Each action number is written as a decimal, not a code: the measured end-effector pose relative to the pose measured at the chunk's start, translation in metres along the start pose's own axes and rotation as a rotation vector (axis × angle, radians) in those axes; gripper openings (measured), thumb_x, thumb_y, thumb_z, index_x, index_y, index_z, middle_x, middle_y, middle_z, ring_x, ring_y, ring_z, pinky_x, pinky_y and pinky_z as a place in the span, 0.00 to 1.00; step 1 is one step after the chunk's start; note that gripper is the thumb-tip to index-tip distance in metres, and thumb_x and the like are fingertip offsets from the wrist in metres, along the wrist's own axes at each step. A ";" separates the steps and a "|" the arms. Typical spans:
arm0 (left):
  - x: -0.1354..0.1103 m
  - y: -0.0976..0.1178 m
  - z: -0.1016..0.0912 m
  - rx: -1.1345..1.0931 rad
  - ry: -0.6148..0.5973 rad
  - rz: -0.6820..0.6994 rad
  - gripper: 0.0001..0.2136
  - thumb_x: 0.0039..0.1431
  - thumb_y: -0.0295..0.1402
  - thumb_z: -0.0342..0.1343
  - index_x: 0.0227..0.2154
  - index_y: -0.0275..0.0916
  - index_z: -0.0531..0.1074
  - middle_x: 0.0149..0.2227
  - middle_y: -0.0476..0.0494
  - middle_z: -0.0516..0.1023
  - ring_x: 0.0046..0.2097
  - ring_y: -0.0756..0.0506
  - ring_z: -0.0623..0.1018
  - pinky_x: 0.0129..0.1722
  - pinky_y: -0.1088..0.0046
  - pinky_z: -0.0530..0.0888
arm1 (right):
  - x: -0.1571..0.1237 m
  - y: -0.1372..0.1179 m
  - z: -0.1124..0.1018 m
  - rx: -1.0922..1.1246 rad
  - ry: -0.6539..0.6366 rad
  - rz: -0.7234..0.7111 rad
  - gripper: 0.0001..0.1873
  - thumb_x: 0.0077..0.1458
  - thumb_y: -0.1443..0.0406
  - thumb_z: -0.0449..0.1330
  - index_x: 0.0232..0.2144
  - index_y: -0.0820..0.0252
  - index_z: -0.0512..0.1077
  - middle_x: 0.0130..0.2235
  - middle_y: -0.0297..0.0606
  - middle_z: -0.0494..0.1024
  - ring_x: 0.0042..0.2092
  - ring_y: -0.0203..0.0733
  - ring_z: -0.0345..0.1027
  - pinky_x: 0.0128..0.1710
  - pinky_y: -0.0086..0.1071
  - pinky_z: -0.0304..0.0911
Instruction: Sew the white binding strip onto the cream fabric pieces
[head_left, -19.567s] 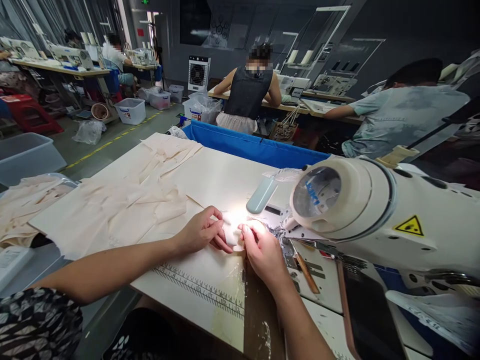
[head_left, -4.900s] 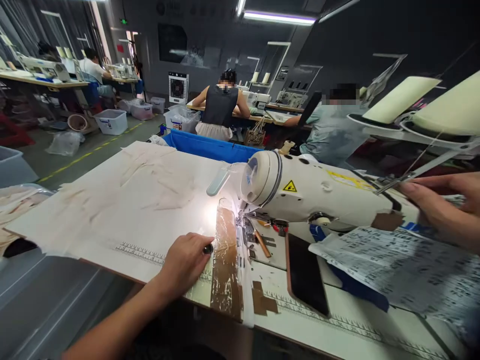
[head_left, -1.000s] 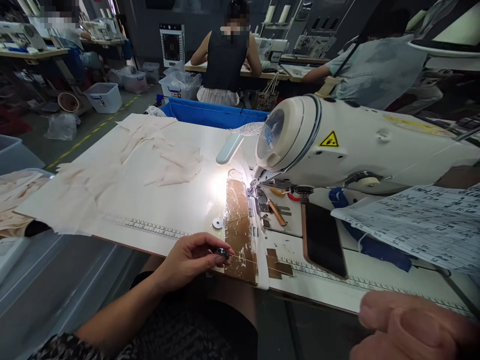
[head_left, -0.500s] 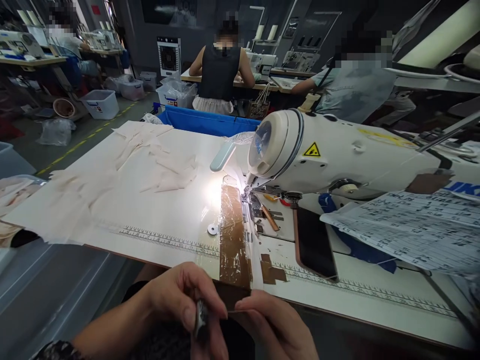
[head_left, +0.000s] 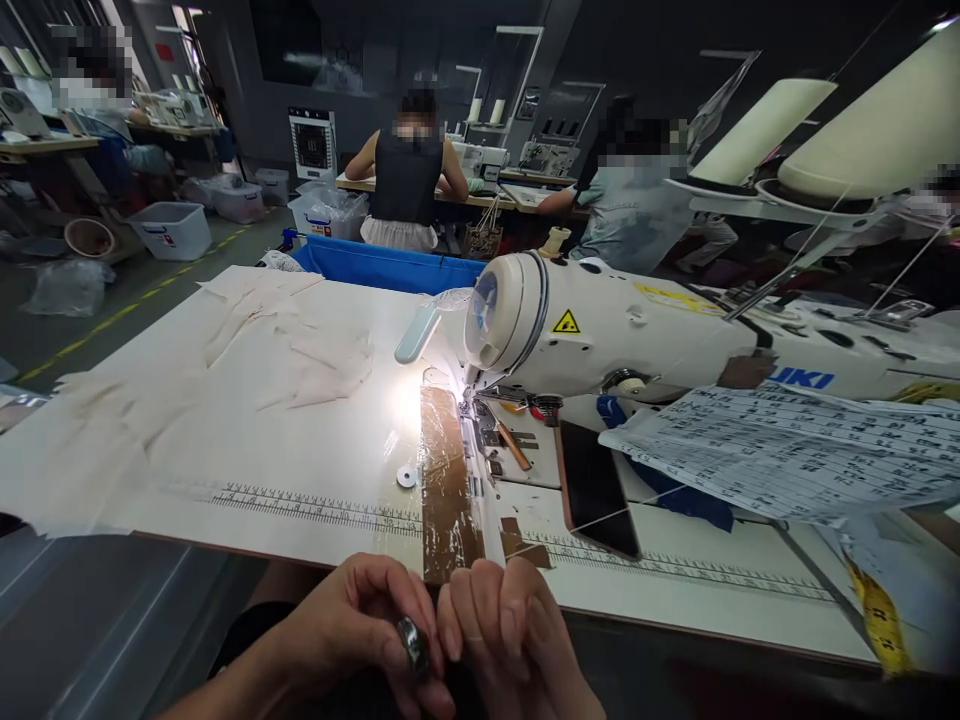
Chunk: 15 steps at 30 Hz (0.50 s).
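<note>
My left hand point(head_left: 375, 625) is closed with thumb and fingers round a small, dark, shiny metal piece point(head_left: 412, 643); its shape, partly covered, resembles a bobbin case. Right beside it, my right hand point(head_left: 510, 635) has its fingers curled in, fingertips close to the left ones. What they pinch, if anything, is hidden. Both hands are low, at the front edge of the table point(head_left: 300, 450). Beyond them a brown taped strip point(head_left: 450, 490) runs toward the needle area of a white sewing machine point(head_left: 585, 325). A pale disc point(head_left: 407, 477) lies left of the strip.
Thin pale fabric pieces point(head_left: 187, 370) lie on the table's left. Right of the strip are a wooden-handled tool point(head_left: 514, 445), a phone point(head_left: 596, 490) and a written sheet point(head_left: 787, 450). A yellow tape measure point(head_left: 877, 615) hangs farther right. Co-workers point(head_left: 409, 180) sit beyond a blue cloth bin point(head_left: 390, 262).
My right hand has come up against the left, its fingers now curled more tightly. The metal piece stays in my left hand. The view has shifted to the right.
</note>
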<state>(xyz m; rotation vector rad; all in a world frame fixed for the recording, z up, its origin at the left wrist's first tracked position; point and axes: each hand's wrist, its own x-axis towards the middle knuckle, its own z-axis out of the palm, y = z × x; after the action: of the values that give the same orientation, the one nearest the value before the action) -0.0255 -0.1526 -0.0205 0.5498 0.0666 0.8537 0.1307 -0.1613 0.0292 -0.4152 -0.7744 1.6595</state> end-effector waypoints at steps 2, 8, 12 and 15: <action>0.000 0.005 0.003 0.064 0.003 0.040 0.07 0.55 0.22 0.64 0.36 0.35 0.78 0.41 0.42 0.78 0.37 0.44 0.84 0.29 0.82 0.79 | 0.004 0.003 0.000 0.013 -0.019 -0.014 0.15 0.63 0.57 0.55 0.25 0.53 0.69 0.20 0.27 0.51 0.23 0.34 0.47 0.28 0.30 0.56; 0.009 -0.006 0.008 0.041 -0.020 0.255 0.06 0.62 0.25 0.58 0.42 0.36 0.75 0.47 0.39 0.75 0.41 0.44 0.83 0.26 0.84 0.78 | 0.009 0.011 0.001 0.109 0.048 0.024 0.17 0.63 0.56 0.55 0.23 0.55 0.66 0.21 0.27 0.51 0.23 0.33 0.45 0.27 0.28 0.54; 0.006 -0.023 -0.002 -0.070 -0.071 0.267 0.06 0.70 0.28 0.50 0.45 0.35 0.70 0.39 0.37 0.81 0.36 0.46 0.84 0.24 0.87 0.73 | 0.001 0.008 0.000 -0.018 0.013 0.038 0.17 0.63 0.54 0.55 0.24 0.54 0.66 0.21 0.27 0.55 0.23 0.33 0.49 0.26 0.29 0.54; -0.005 -0.030 -0.010 -0.046 -0.053 0.204 0.04 0.68 0.28 0.52 0.44 0.35 0.69 0.36 0.38 0.83 0.33 0.48 0.84 0.25 0.87 0.72 | -0.008 0.002 0.000 -0.337 0.010 0.062 0.19 0.61 0.52 0.58 0.23 0.55 0.68 0.21 0.29 0.61 0.24 0.34 0.55 0.26 0.30 0.55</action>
<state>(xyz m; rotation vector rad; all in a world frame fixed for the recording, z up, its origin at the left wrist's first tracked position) -0.0105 -0.1678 -0.0443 0.5420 -0.0589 1.0362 0.1313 -0.1691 0.0267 -0.6885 -1.0466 1.5847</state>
